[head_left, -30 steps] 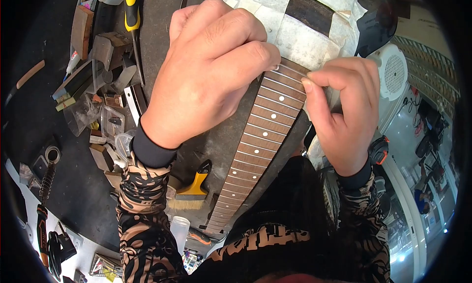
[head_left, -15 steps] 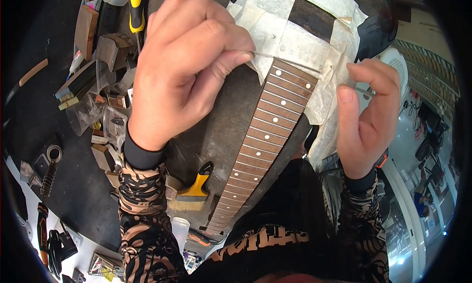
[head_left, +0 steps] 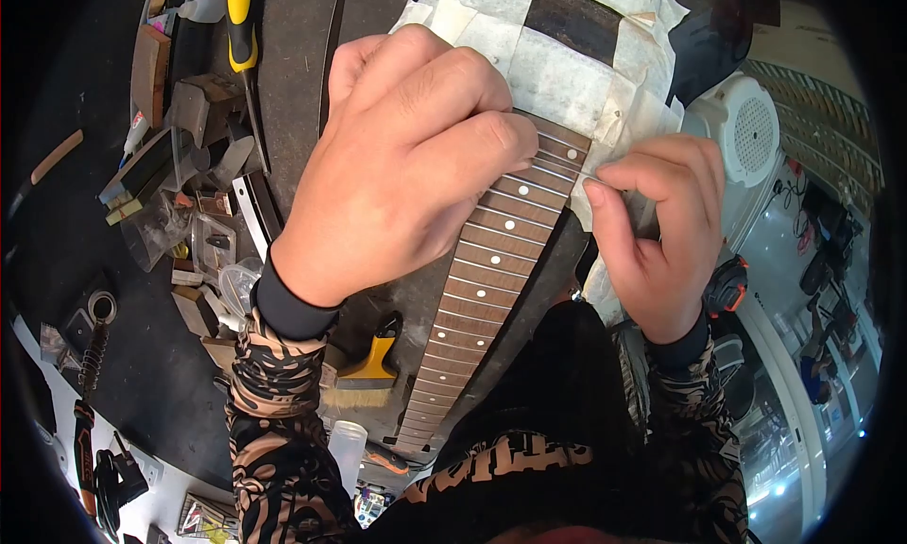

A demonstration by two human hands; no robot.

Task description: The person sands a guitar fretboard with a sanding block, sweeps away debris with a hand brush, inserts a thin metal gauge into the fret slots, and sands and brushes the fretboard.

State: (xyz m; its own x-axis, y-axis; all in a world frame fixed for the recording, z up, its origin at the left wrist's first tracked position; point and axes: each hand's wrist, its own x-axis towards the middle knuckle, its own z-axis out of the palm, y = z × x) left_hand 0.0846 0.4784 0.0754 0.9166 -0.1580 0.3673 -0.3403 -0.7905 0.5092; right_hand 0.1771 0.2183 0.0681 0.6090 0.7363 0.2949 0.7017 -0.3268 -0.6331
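A dark wooden guitar fretboard [head_left: 484,280], with metal frets and white dot inlays, slants across the workbench. My left hand [head_left: 406,157] is over its upper end, fingers curled and closed; whatever they pinch is hidden behind the knuckles. At the fretboard's right edge, my right hand [head_left: 666,228] has its thumb and index finger drawn together in a pinch. Anything between those tips is too small to make out. Pale masking tape [head_left: 567,76] covers the guitar body around the fretboard's end, leaving a dark rectangular opening [head_left: 572,22] uncovered.
A yellow-handled screwdriver [head_left: 242,25] lies left of my left hand. Wood blocks [head_left: 203,105] and small plastic bags clutter the bench's left side. A yellow-handled brush [head_left: 368,369] lies beside the neck. At right stands a white stool [head_left: 751,128].
My left hand has moved right and down over the upper frets; the thin strip seen at its fingertips is no longer distinguishable. My right hand has moved left to the fretboard, its fingers closing.
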